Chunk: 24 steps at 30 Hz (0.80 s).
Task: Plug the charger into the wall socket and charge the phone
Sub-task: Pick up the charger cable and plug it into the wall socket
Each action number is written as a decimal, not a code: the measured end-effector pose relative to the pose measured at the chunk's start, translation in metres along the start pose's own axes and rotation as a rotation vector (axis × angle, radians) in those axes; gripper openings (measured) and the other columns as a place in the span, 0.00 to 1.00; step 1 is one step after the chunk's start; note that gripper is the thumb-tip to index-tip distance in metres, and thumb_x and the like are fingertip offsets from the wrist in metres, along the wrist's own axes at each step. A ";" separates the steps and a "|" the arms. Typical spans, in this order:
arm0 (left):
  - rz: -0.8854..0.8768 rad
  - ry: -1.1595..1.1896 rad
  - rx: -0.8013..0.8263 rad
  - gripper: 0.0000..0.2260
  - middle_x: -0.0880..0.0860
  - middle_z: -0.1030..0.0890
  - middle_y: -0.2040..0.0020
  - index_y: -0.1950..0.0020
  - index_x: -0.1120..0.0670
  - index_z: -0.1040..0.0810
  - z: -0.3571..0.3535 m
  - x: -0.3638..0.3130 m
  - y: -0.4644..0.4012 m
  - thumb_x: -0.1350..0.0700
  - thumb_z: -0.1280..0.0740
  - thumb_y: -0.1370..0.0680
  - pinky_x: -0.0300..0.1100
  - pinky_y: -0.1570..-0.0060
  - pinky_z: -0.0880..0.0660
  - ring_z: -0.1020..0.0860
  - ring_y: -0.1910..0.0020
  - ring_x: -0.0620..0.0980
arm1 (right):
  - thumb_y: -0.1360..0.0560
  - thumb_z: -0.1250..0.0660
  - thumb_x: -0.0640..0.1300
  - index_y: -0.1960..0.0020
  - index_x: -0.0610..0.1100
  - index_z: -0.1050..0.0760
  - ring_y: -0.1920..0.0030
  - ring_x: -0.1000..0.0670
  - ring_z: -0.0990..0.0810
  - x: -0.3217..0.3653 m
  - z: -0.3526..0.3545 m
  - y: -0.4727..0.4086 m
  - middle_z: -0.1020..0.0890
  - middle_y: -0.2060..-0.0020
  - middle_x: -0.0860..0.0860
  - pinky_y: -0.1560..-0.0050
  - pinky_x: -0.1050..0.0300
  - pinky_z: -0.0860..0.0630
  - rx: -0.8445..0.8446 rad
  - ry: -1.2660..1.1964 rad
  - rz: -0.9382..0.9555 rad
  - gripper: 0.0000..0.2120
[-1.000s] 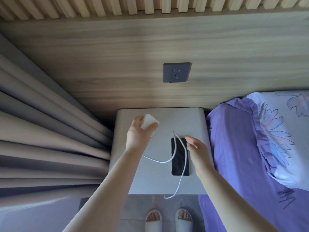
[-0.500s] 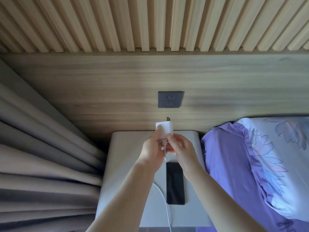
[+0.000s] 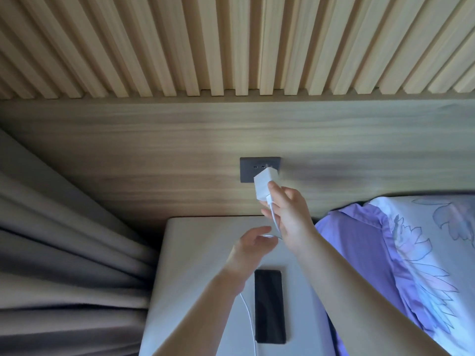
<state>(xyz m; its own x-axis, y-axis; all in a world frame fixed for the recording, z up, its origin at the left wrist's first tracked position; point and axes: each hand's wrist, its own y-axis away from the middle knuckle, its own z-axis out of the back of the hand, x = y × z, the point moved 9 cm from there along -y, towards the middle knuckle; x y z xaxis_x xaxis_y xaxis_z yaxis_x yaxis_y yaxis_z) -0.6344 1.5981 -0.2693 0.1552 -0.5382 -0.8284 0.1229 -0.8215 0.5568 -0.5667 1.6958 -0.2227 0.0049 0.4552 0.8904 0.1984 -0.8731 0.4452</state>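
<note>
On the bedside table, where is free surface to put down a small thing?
The bedside table is bare on its left part, between the curtain and the left hand. A narrow strip lies free between the phone and the bed. The middle is crowded: phone, white cable, both forearms.

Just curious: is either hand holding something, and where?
Right hand pinches the white cube charger at its cable end; left hand holds nothing.

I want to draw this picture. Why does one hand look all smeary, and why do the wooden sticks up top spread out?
Head view: the left hand is motion-blurred; the right hand gripping the charger is sharper. The slats fan out from wide-angle distortion. The curtain sits in shadow.
</note>
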 end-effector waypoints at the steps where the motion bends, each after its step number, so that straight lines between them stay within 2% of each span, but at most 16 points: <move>1: -0.015 -0.006 -0.001 0.08 0.47 0.19 0.45 0.48 0.43 0.21 0.000 0.002 -0.002 0.52 0.30 0.26 0.39 0.42 0.31 0.24 0.43 0.42 | 0.25 0.34 0.51 0.43 0.37 0.27 0.47 0.48 0.17 -0.004 -0.004 -0.002 0.19 0.48 0.46 0.40 0.47 0.23 0.017 -0.022 -0.037 0.19; 3: -0.027 -0.011 -0.009 0.08 0.46 0.21 0.40 0.50 0.42 0.19 0.001 0.005 -0.004 0.50 0.28 0.28 0.43 0.37 0.34 0.28 0.36 0.43 | 0.26 0.32 0.49 0.40 0.36 0.30 0.42 0.47 0.19 -0.008 -0.009 -0.005 0.20 0.42 0.44 0.38 0.47 0.23 0.028 -0.050 -0.055 0.21; 5: -0.029 0.038 -0.002 0.10 0.47 0.20 0.39 0.50 0.43 0.18 0.001 0.006 -0.005 0.49 0.26 0.30 0.44 0.35 0.35 0.28 0.36 0.44 | 0.27 0.30 0.47 0.43 0.37 0.30 0.42 0.46 0.19 -0.010 -0.012 -0.008 0.22 0.45 0.44 0.36 0.46 0.25 0.035 -0.083 -0.081 0.19; 7: -0.034 0.105 0.023 0.09 0.47 0.17 0.43 0.51 0.47 0.18 -0.001 0.005 -0.008 0.51 0.27 0.31 0.40 0.40 0.32 0.23 0.41 0.43 | 0.27 0.29 0.46 0.45 0.39 0.30 0.49 0.46 0.20 -0.011 -0.012 -0.011 0.23 0.50 0.44 0.34 0.45 0.27 0.033 -0.083 -0.119 0.17; 8: -0.036 0.119 0.029 0.07 0.46 0.15 0.47 0.53 0.47 0.18 -0.002 0.003 -0.009 0.52 0.27 0.30 0.36 0.44 0.31 0.21 0.45 0.40 | 0.28 0.29 0.45 0.50 0.40 0.29 0.56 0.47 0.22 -0.011 -0.011 -0.014 0.24 0.56 0.46 0.35 0.47 0.26 0.035 -0.083 -0.117 0.13; 10: -0.040 0.122 0.036 0.03 0.44 0.14 0.54 0.56 0.48 0.19 -0.002 0.001 -0.009 0.55 0.28 0.27 0.32 0.50 0.31 0.20 0.51 0.37 | 0.27 0.29 0.44 0.57 0.42 0.31 0.63 0.49 0.27 -0.010 -0.011 -0.018 0.28 0.65 0.49 0.42 0.51 0.26 0.038 -0.105 -0.119 0.10; 13: -0.025 0.148 0.063 0.06 0.46 0.15 0.55 0.51 0.48 0.20 -0.005 0.004 -0.010 0.57 0.29 0.26 0.37 0.43 0.29 0.20 0.48 0.42 | 0.27 0.29 0.43 0.52 0.41 0.27 0.56 0.49 0.24 -0.014 -0.010 -0.022 0.24 0.62 0.49 0.39 0.52 0.25 0.028 -0.131 -0.133 0.09; 16: -0.008 0.155 0.075 0.06 0.45 0.17 0.55 0.56 0.45 0.18 -0.007 0.009 -0.008 0.57 0.30 0.25 0.42 0.37 0.31 0.21 0.50 0.41 | 0.27 0.29 0.43 0.53 0.42 0.26 0.51 0.48 0.23 -0.018 -0.010 -0.026 0.23 0.59 0.49 0.37 0.52 0.24 0.029 -0.133 -0.143 0.08; 18: -0.009 0.172 0.064 0.05 0.45 0.17 0.53 0.57 0.47 0.19 -0.004 0.012 -0.008 0.57 0.31 0.24 0.44 0.35 0.32 0.22 0.48 0.42 | 0.27 0.28 0.44 0.53 0.44 0.25 0.50 0.49 0.22 -0.019 -0.007 -0.028 0.22 0.59 0.49 0.41 0.55 0.24 0.025 -0.133 -0.144 0.07; 21: -0.015 0.221 0.104 0.03 0.49 0.16 0.53 0.53 0.52 0.22 -0.001 0.014 -0.007 0.57 0.35 0.21 0.42 0.37 0.29 0.20 0.49 0.44 | 0.28 0.27 0.45 0.51 0.45 0.24 0.53 0.50 0.21 -0.018 -0.005 -0.031 0.21 0.59 0.50 0.50 0.59 0.24 0.036 -0.140 -0.142 0.09; 24: -0.009 0.262 0.119 0.06 0.52 0.16 0.58 0.50 0.55 0.21 0.002 0.018 -0.002 0.58 0.37 0.20 0.42 0.41 0.24 0.18 0.54 0.47 | 0.29 0.27 0.47 0.44 0.46 0.24 0.49 0.50 0.20 -0.022 -0.005 -0.032 0.19 0.54 0.50 0.42 0.56 0.25 0.039 -0.116 -0.152 0.15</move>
<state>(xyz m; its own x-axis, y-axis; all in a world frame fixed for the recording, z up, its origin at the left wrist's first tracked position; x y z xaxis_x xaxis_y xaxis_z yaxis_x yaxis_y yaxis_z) -0.6336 1.5902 -0.2853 0.4045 -0.4765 -0.7806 0.0119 -0.8507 0.5255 -0.5783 1.7129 -0.2558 0.0846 0.6003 0.7953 0.2434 -0.7864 0.5677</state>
